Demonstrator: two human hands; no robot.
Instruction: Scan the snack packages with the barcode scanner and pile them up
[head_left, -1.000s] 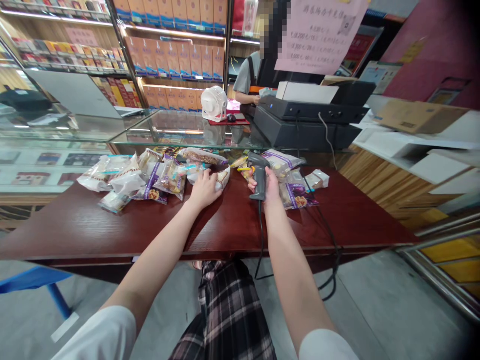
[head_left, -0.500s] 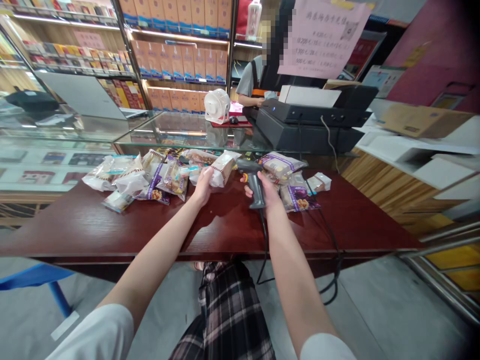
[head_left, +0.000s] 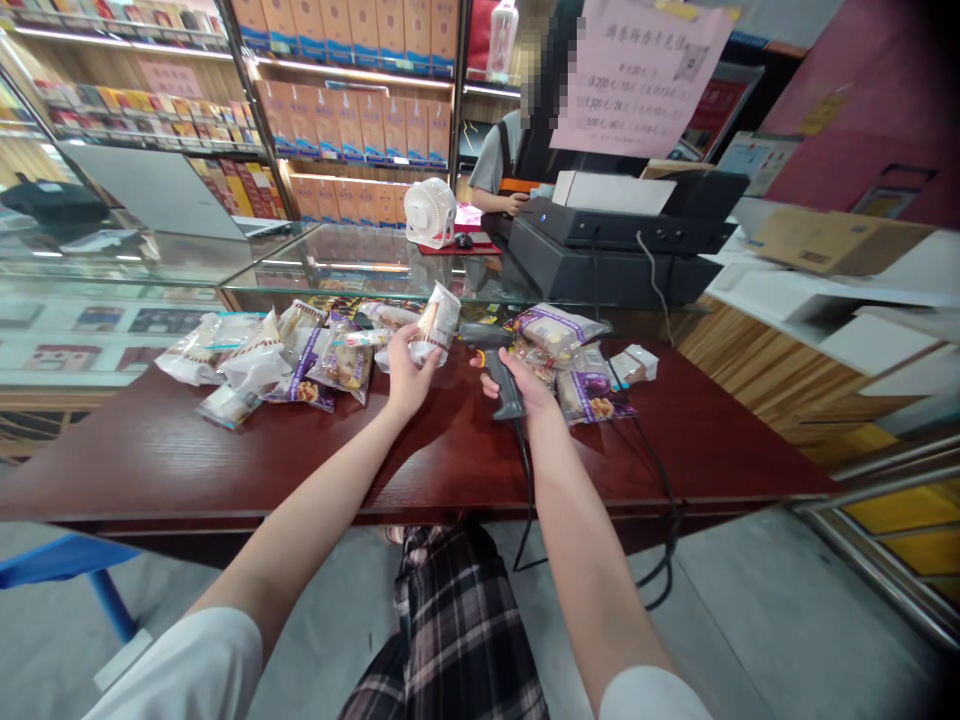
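Nearest: thin black cable (head_left: 523,455) drops over front edge of dark red wooden worktop (head_left: 450,450). Up from there, R hand (head_left: 531,383) clamped round grip of dark grey pistol-shaped plastic scanner (head_left: 508,392), fingers by its yellow trigger, nose pointing L. L hand (head_left: 409,380) closed on white wrapped packet w/ brown stripes (head_left: 438,318), thumb one side, fingers other; pack tipped up, b/w the 2 pack groups & just in front of the nose. Can't tell if they touch.

To do it well, I'd say: flat printed side square to nose, small gap, wrap pulled smooth, thumb off any code (none legible here), light grip so contents don't crush. Pose: both forearms reach fwd, converging; R wrist turned in, L palm inward.

Either side: L heap of clear & purple plastic packs (head_left: 341,362), R group of purple-printed packs (head_left: 589,385). Beyond: glass-topped display case (head_left: 349,250), round white fan (head_left: 429,212), co-worker's grey sleeve (head_left: 489,160).
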